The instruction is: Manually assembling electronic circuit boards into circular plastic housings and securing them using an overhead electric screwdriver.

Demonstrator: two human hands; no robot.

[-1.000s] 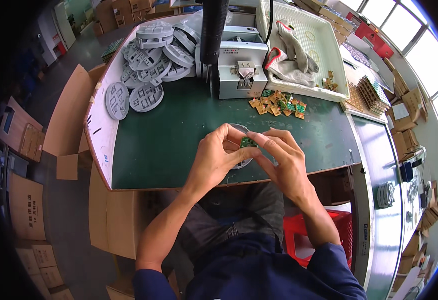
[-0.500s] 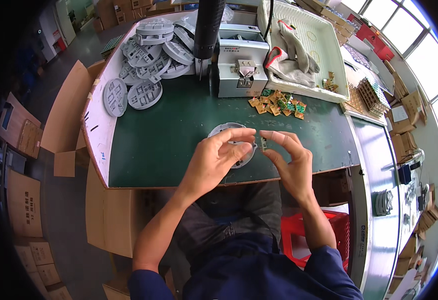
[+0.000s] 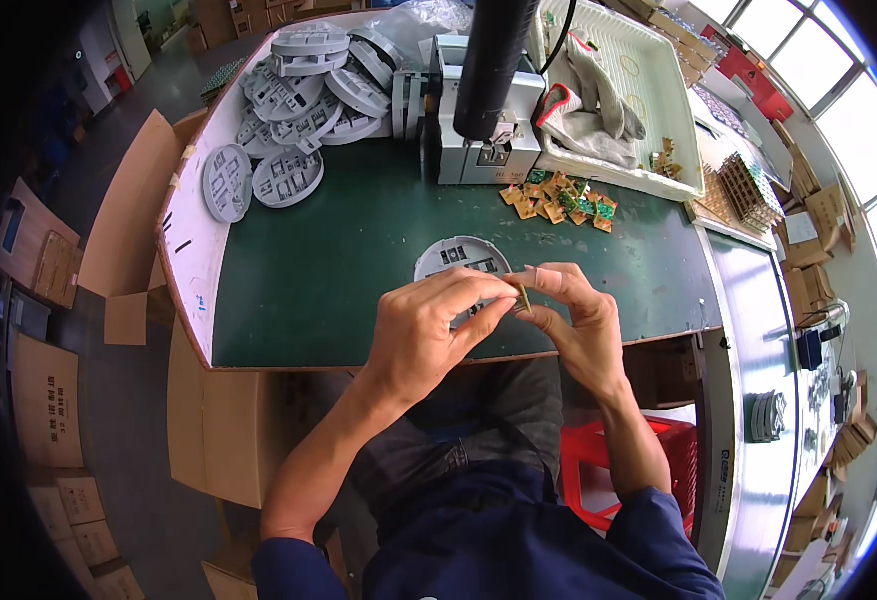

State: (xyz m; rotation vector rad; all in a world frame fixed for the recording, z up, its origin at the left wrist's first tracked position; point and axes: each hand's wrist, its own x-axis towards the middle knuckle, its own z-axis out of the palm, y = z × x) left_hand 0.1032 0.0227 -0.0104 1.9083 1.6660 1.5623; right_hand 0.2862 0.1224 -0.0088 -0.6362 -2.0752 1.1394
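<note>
Right now a small, thin, tan circuit board (image 3: 524, 299) is pinched between the thumb and index finger of the bare right hand (image 3: 586, 312), raised over the near edge of the dark green tabletop (image 3: 318, 290). It shows nearly edge-on, the visible edge running from the index fingertip toward the thumb, its nearer end leaning slightly right. The bare left hand (image 3: 420, 325) brings its bunched fingertips to the board's left side; whether they grip it or merely touch it, I cannot tell. Below and to the left lies a round, pale grey plastic housing (image 3: 438, 263) with dark fittings, partly hidden by the left hand, the nearer of the two. Well beyond the right hand sits a loose heap of tan-and-green square boards (image 3: 555, 211).
</note>
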